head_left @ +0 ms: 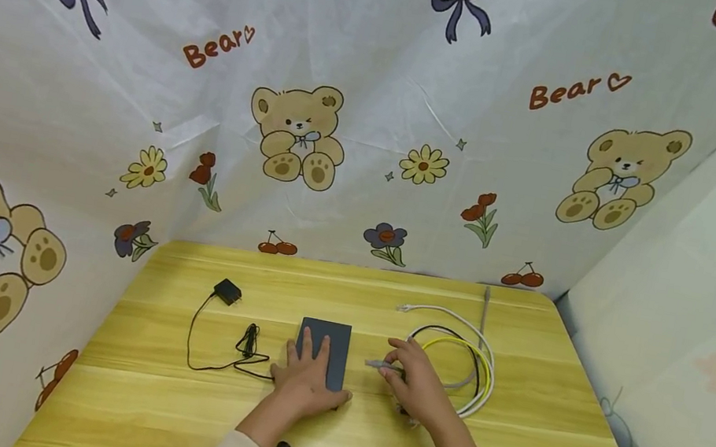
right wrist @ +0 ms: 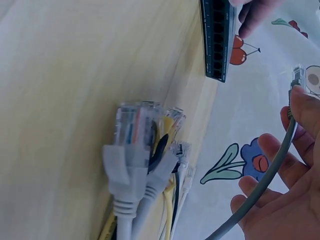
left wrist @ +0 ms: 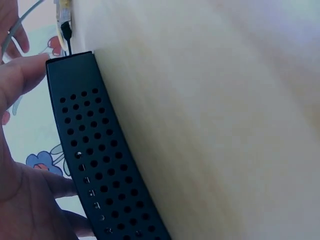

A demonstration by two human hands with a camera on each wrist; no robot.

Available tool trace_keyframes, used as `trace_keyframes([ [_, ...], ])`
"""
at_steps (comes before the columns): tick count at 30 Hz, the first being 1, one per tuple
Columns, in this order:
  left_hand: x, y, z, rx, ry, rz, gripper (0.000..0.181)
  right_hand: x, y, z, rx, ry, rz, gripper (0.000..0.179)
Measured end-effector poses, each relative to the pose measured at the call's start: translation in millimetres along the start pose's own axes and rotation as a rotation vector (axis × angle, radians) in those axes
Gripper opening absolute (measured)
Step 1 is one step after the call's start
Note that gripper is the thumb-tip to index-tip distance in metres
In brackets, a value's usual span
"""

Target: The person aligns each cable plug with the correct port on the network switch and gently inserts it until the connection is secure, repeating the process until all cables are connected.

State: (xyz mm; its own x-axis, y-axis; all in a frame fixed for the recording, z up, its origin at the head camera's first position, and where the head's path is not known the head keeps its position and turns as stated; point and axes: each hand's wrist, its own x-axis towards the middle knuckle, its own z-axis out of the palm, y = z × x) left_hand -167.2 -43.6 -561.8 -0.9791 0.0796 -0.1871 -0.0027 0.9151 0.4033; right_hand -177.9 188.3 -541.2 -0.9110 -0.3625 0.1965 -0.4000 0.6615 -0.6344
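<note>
A flat dark network switch [head_left: 339, 352] lies on the table in the head view. My left hand [head_left: 303, 386] rests spread over its top, fingers straight and thumb out at the near right corner. The left wrist view shows the switch's perforated side [left wrist: 100, 145]; the right wrist view shows its row of ports [right wrist: 218, 40]. To the right of the switch, my right hand [head_left: 419, 386] pinches a grey network cable [right wrist: 270, 177] between thumb and fingers just behind its clear plug [right wrist: 298, 77]. That plug is apart from the switch and points toward it in the head view.
Looped white [head_left: 492, 379], yellow [head_left: 452, 341] and black cables lie behind and right of my right hand. Several cable plugs [right wrist: 132, 130] bunch together close to the right wrist camera. At left, a black power adapter [head_left: 227, 291] has a thin cord running toward the switch.
</note>
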Motion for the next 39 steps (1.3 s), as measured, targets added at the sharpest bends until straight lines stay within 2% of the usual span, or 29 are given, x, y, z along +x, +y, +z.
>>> trace_keyframes([
  [13,8.3,2.2,2.4,0.032,0.006,-0.035,0.116,6.3,-6,9,0.015,0.049,0.025,0.008],
  [19,10.8,6.4,2.8,0.056,-0.005,-0.065,0.109,8.3,-5,12,-0.013,0.088,0.038,0.008],
  [26,10.2,6.6,3.6,0.062,-0.017,-0.057,0.106,10.7,-4,13,-0.035,0.115,0.035,0.008],
  [39,2.9,5.0,-0.1,-0.080,0.000,0.010,0.102,14.5,-4,11,-0.038,0.133,0.036,0.009],
])
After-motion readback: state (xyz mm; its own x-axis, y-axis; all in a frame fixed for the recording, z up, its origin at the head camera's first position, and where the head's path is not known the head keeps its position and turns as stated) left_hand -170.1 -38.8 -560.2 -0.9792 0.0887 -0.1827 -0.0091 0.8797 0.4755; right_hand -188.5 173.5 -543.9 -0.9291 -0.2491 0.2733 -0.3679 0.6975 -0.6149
